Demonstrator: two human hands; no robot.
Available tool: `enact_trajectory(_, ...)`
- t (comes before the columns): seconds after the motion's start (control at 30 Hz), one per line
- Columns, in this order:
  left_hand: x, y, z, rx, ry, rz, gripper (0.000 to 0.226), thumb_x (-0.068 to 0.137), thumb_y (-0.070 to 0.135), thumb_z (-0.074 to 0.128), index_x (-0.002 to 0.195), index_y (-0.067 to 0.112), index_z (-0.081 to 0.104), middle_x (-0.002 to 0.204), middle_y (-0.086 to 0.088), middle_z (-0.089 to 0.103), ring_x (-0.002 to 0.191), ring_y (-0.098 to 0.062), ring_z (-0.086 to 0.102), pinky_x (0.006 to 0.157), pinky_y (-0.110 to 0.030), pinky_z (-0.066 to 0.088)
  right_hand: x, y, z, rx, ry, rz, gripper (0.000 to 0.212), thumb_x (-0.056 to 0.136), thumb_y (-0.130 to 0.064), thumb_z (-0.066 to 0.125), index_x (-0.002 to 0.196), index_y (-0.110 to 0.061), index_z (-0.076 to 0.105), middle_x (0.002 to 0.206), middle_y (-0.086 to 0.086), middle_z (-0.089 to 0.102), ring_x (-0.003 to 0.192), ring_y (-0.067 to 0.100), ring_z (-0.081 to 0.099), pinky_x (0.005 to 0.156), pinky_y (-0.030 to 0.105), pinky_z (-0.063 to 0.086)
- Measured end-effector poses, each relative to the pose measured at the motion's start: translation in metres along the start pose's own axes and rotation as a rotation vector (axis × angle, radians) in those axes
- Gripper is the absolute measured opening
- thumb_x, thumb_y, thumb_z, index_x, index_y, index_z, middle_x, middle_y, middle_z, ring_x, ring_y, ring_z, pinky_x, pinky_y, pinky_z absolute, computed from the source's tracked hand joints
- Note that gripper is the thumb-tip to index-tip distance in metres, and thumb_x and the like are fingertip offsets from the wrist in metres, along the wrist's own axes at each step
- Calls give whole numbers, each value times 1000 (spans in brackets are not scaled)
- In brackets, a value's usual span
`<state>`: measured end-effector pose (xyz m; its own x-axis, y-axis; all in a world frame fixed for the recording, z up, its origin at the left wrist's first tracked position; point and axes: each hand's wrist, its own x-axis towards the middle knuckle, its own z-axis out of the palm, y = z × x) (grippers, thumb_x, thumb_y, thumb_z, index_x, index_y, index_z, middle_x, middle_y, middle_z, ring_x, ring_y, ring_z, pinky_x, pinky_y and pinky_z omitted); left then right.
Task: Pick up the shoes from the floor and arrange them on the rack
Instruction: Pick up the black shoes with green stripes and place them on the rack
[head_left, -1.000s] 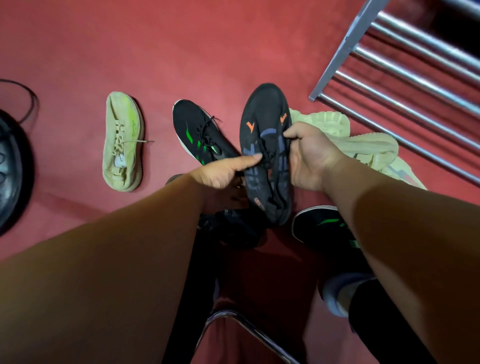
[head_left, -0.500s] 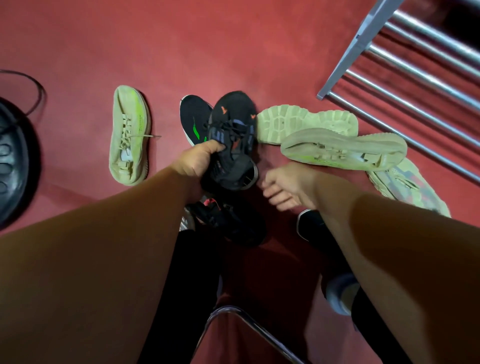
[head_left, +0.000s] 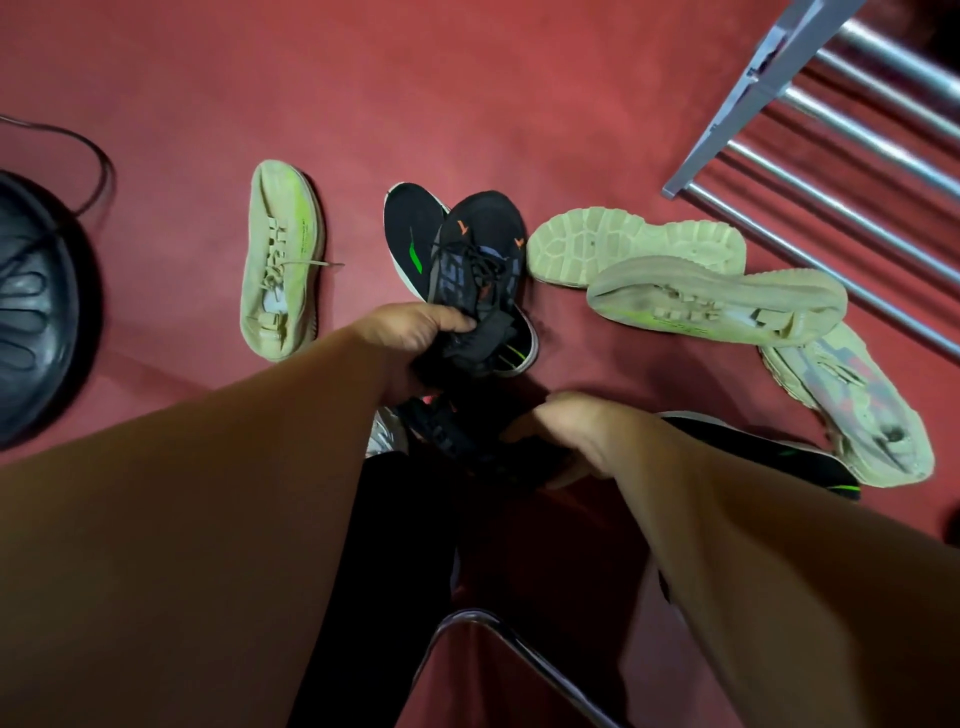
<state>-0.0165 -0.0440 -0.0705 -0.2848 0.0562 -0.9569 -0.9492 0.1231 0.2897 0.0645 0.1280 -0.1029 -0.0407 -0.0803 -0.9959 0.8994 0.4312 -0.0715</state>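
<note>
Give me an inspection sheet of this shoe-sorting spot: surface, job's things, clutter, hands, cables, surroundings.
Surface: red floor, shoes scattered over it.
Job's things: black orange-marked shoe held over the black green-striped shoe; beige laced shoe alone at left; sole-up beige shoe near the rack, whose visible bars carry no shoes.
Clutter: dark round object at the left edge.
Hands: left hand grips the black orange-marked shoe; right hand reaches onto a second dark shoe, grip unclear.
Cables: dark cable loops beside the dark round object.
Surroundings: chrome tube at the bottom.

Left hand (head_left: 415, 338) curled (right hand (head_left: 566, 431) lower)
</note>
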Motion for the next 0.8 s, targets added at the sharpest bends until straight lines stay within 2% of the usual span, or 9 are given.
enact_trajectory(0.07, -6, 4, -2, -14, -14, 11, 29, 86, 11, 64, 113, 2, 68, 104, -16, 73, 85, -30, 71, 74, -40, 61, -2, -5, 0, -67, 5, -56, 39, 80, -22, 80, 114, -11, 66, 118, 17, 71, 108, 38, 70, 91, 51, 59)
enact_trajectory(0.13, -13, 8, -7, -30, -6, 33, 34, 83, 10, 64, 116, 2, 67, 105, -18, 72, 83, -30, 71, 67, -38, 60, -7, -11, 0, -118, 14, -114, 52, 76, -19, 78, 125, -10, 61, 113, 14, 70, 98, 34, 70, 82, 45, 61)
enact_trajectory(0.2, -24, 12, -14, -38, 24, 72, 29, 82, 11, 64, 111, 7, 68, 102, -16, 70, 79, -26, 69, 62, -34, 59, -17, -15, 0, -56, -2, -138, 35, 86, -6, 69, 119, -12, 61, 95, 10, 68, 77, 24, 66, 64, 33, 55)
enact_trajectory(0.27, -40, 16, -19, -27, 51, 102, 23, 83, 17, 65, 105, 13, 68, 99, -12, 69, 80, -24, 66, 63, -31, 57, -32, -18, -1, -30, 4, -144, 27, 91, -4, 64, 114, -17, 59, 86, 5, 63, 69, 17, 59, 57, 27, 48)
enact_trajectory(0.4, -78, 17, -28, 17, 134, 161, 15, 83, 17, 66, 97, 16, 67, 87, -9, 69, 78, -24, 66, 72, -36, 58, -66, -20, -5, 90, 18, -189, 33, 94, -2, 61, 126, -11, 55, 116, 15, 68, 98, 30, 69, 69, 38, 60)
enact_trajectory(0.47, -93, 16, -30, 3, 146, 175, 11, 81, 16, 66, 92, 16, 67, 81, -8, 70, 70, -23, 66, 69, -33, 57, -86, -16, -7, 119, 12, -210, 34, 97, -2, 58, 130, -9, 53, 124, 20, 66, 106, 34, 69, 73, 41, 61)
enact_trajectory(0.57, -105, 16, -30, -34, 145, 188, 15, 80, 17, 66, 95, 19, 68, 82, -5, 70, 70, -20, 65, 61, -27, 53, -110, -4, -19, 165, 62, -265, 34, 96, -4, 56, 130, -8, 54, 125, 19, 66, 102, 32, 70, 72, 39, 62)
enact_trajectory(0.67, -102, 15, -20, -108, 113, 180, 26, 82, 18, 65, 108, 16, 71, 94, -6, 73, 82, -20, 68, 67, -29, 54, -125, 16, -42, 286, 141, -305, 33, 93, -6, 58, 126, -5, 60, 120, 19, 70, 98, 31, 70, 83, 44, 62)
enact_trajectory(0.8, -86, 9, 6, -226, 45, 158, 34, 94, 14, 58, 127, 10, 65, 107, -8, 72, 83, -20, 68, 69, -27, 58, -134, 50, -77, 506, 195, -365, 27, 92, -6, 58, 117, -8, 67, 110, 14, 74, 92, 26, 72, 69, 36, 60)
